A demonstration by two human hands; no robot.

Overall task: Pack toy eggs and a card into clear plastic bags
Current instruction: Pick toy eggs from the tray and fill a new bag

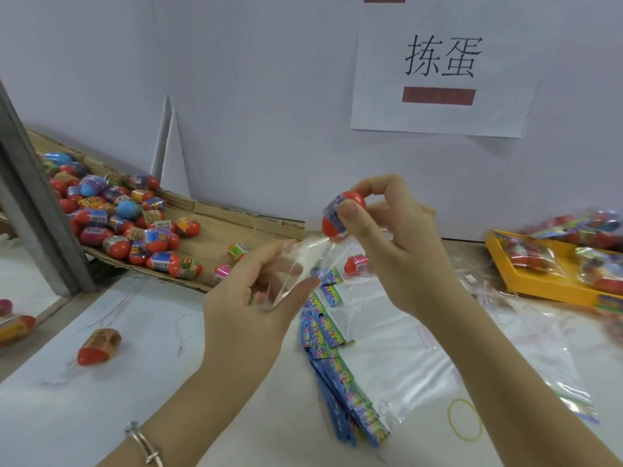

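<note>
One view is all we have, the head camera looking down on both hands above the table (151, 332). The likeliest slip, in our judgement, is at the mouth of the clear bag (305, 257): the film is thin and limp, so the opening may fold shut under the toy egg (344, 214) and send it rolling across the table; the egg sits just above that mouth, not yet inside. It is smooth and rounded, so a light pinch could also let it squirt sideways; no card from the strip of cards (323, 328) (lying on the table below the hands) is in the bag, as far as we can tell through the film.

Now the grips: the right hand (387, 241) pinches the egg between thumb and fingertips, closed narrowly round its middle; the left hand (253, 298) holds the bag, thumb and curled fingers pinching the film, which stretches up towards the egg. More eggs (155, 237) wait in the cardboard tray (215, 227) to the left; filled bags (600, 264) lie in the yellow tray (532, 284) to the right.
</note>
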